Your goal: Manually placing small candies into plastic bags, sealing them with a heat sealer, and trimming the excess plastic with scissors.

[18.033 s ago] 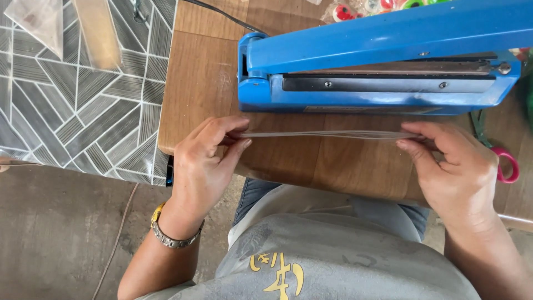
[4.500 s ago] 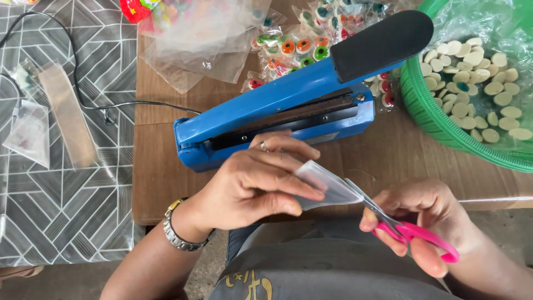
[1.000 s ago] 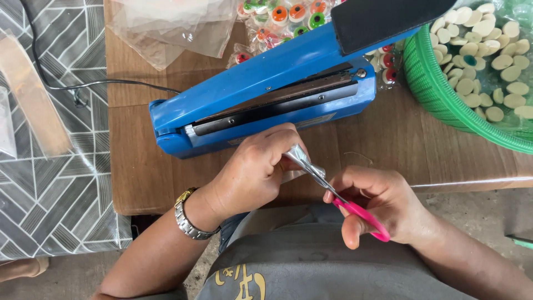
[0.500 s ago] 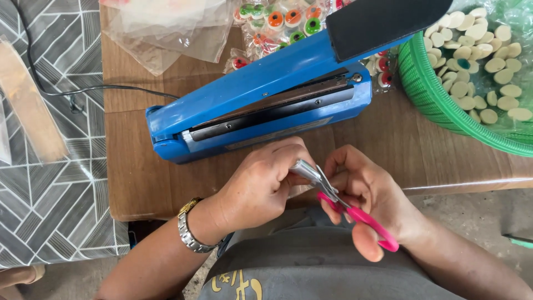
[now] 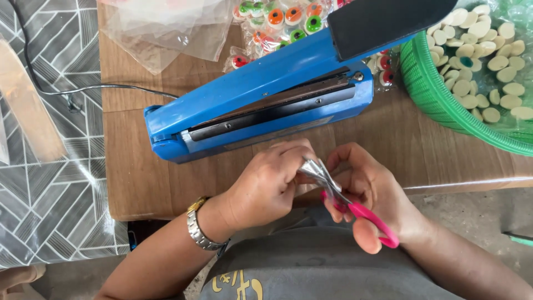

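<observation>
My left hand (image 5: 265,183) pinches a small clear plastic bag (image 5: 311,166) just over the near edge of the wooden table (image 5: 139,183); most of the bag is hidden behind the fingers. My right hand (image 5: 369,186) grips pink-handled scissors (image 5: 361,214), and their metal blades reach up-left to the bag between both hands. Right behind the hands sits a blue heat sealer (image 5: 261,103) with a black handle, its arm raised.
A green basket (image 5: 444,94) of pale round pieces stands at the right. Colourful round sweets (image 5: 277,22) and empty clear bags (image 5: 166,28) lie at the back. A black cable (image 5: 66,89) runs off the table's left side over patterned floor.
My hands have drawn closer together. The scissors have moved left along the bag toward my left hand since a second ago; the bag shows less and less between the hands.
</observation>
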